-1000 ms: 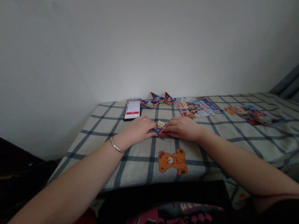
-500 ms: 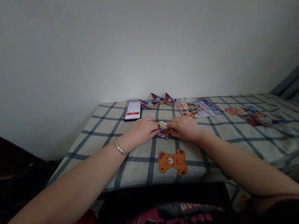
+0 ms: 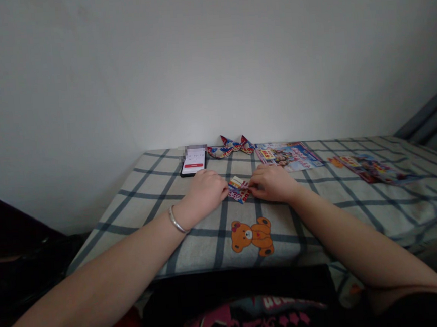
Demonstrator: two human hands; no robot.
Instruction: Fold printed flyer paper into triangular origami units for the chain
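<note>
A small folded piece of printed paper (image 3: 239, 190), coloured red, blue, white and yellow, lies low over the checked cloth between my two hands. My left hand (image 3: 207, 189), with a silver bangle at the wrist, pinches its left edge. On the opposite side, the fingertips of my right hand (image 3: 271, 183) are closed on its right edge. The fingers hide both edges in part. Behind the hands sits a folded paper shape (image 3: 232, 148) with two upright points, in similar printed colours.
A phone (image 3: 193, 161) with a lit screen lies beyond my left hand. Two printed flyers (image 3: 291, 156) (image 3: 373, 168) lie to the right. The cloth-covered table (image 3: 167, 187) meets a white wall (image 3: 210, 63) at the back. A bear print (image 3: 252, 237) marks the cloth near the front edge.
Both hands have drawn slightly apart, the left to the left and the right to the right. More of the small folded paper's printed face now shows between them.
</note>
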